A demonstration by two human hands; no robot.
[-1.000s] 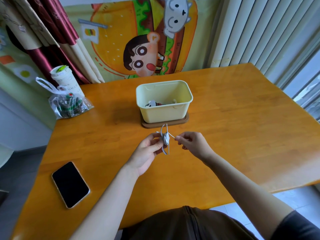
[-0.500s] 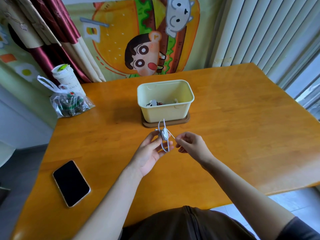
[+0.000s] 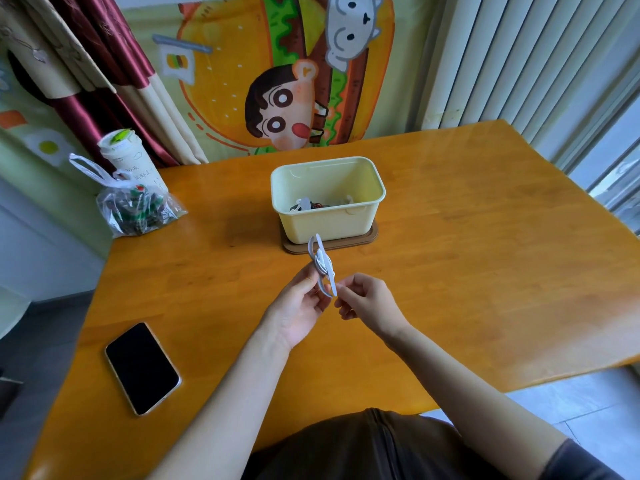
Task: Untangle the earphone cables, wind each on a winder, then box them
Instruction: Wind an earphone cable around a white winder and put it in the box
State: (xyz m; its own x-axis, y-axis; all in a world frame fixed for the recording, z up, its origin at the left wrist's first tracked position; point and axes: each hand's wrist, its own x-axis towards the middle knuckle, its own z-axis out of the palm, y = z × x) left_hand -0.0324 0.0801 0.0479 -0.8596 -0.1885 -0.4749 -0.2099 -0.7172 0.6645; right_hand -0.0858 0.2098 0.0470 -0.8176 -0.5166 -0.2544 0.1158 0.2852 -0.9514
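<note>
Right hand (image 3: 370, 303) has moved closer to the winder (image 3: 320, 244), fingertips pinching the cable (image 3: 325, 289) at its near end. Left hand (image 3: 298, 306) pinches the winder.

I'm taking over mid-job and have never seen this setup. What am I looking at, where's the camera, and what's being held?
No machine here: a person works with two bare hands. The picture comes from a camera worn on the head, looking forward and down. The left hand holds a white winder with cable round it above the wooden table; the right hand pinches its lower end. Behind stands a pale yellow box on a brown mat, holding small items I cannot name. On the left are a black phone, a plastic bag and a cup.
</note>
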